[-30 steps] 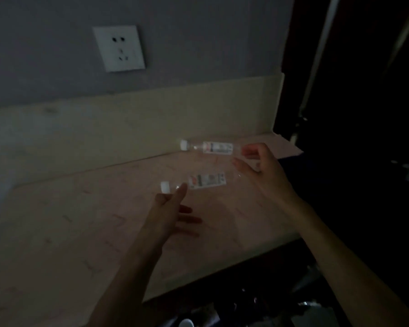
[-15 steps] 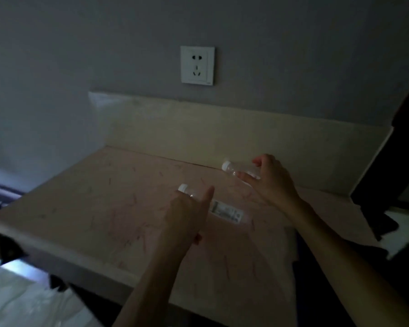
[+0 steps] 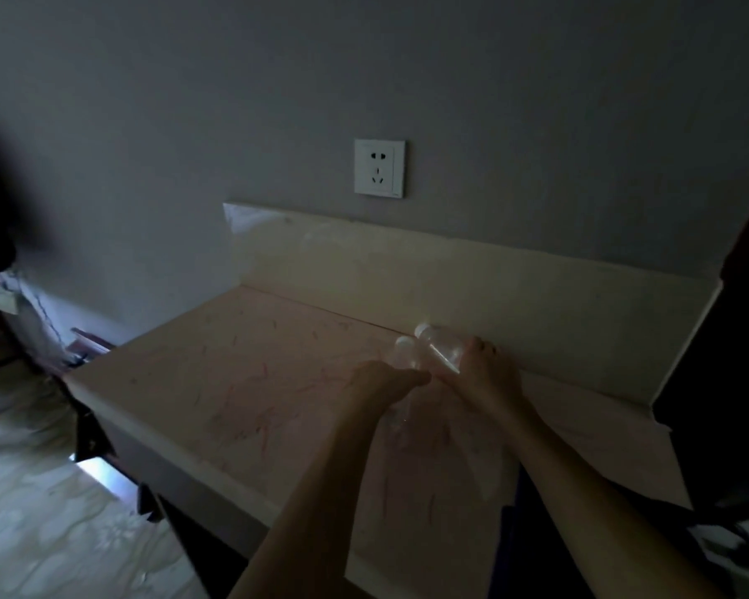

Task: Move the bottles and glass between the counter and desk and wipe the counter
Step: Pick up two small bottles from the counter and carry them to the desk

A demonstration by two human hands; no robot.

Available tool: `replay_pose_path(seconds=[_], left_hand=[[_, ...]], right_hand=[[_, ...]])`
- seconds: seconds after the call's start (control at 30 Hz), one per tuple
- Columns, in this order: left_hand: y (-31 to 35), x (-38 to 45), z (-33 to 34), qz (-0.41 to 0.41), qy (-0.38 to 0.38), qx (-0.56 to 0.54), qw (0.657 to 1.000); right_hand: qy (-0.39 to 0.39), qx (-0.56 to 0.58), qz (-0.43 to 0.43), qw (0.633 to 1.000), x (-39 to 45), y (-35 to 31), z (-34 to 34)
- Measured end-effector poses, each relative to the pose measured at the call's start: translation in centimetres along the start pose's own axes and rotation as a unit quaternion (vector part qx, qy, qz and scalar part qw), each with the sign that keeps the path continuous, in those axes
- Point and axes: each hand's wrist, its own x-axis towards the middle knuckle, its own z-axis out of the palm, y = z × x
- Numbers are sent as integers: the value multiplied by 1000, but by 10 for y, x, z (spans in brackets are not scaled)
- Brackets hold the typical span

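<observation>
Two clear plastic bottles with white caps are near the back of the pale marble counter (image 3: pixel 234 382), close to the backsplash. My left hand (image 3: pixel 381 384) is closed around the nearer bottle (image 3: pixel 405 354), whose cap points away from me. My right hand (image 3: pixel 487 373) grips the farther bottle (image 3: pixel 444 343), which is tilted with its cap up and to the left. The two bottles almost touch between my hands. The room is dim, so the bottle bodies are partly hidden by my fingers. No glass is in view.
A cream backsplash (image 3: pixel 407 270) runs along the wall under a white socket (image 3: pixel 379 167). Dark furniture (image 3: pixel 736 382) borders the counter on the right. Pale patterned floor (image 3: pixel 40 512) lies to the left, beyond the counter's edge.
My view has swung right along the counter. Both hands reached the lying bottles, closed on them and brought them together near the backsplash.
</observation>
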Motion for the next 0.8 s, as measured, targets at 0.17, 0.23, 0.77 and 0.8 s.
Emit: replay_pose_path(seconds=[0.17, 0.23, 0.77, 0.8], left_hand=[[-25, -2, -2, -2, 66, 13, 998], [-44, -3, -18, -9, 88, -7, 996], [-316, -191, -164, 15, 399, -371, 839], [-334, -201, -167, -7, 415, -369, 831]], right_hand=[[-6, 71, 34, 997, -8, -2, -6], [-14, 109, 32, 993, -12, -11, -8], [-370, 541, -111, 747, -179, -278, 62], [-384, 534, -127, 742, -195, -290, 75]])
